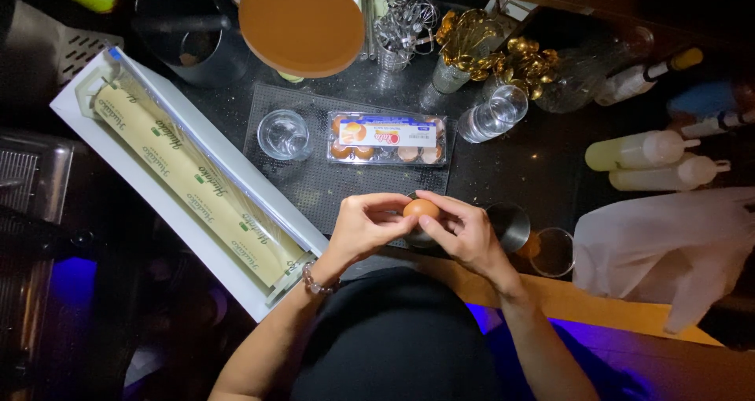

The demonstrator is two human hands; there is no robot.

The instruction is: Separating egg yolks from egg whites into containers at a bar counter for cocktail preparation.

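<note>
Because the brown egg [421, 208] at frame centre is light, smooth and brittle-shelled, it is judged best gripped at both ends with fingertip pressure only. The left hand [363, 226] and right hand [464, 232] both pinch it, thumbs on top, above a dark metal cup [419, 238] on the bench [519, 157], below the egg carton [387, 137].

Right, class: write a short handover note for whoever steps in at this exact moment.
Left hand and right hand: both hold one brown egg between the fingers, above a dark cup.
Egg carton sits closed on the black mat, behind the hands, a glass to its left.
Done: egg in hand.
Left: the shell looks unbroken.
</note>
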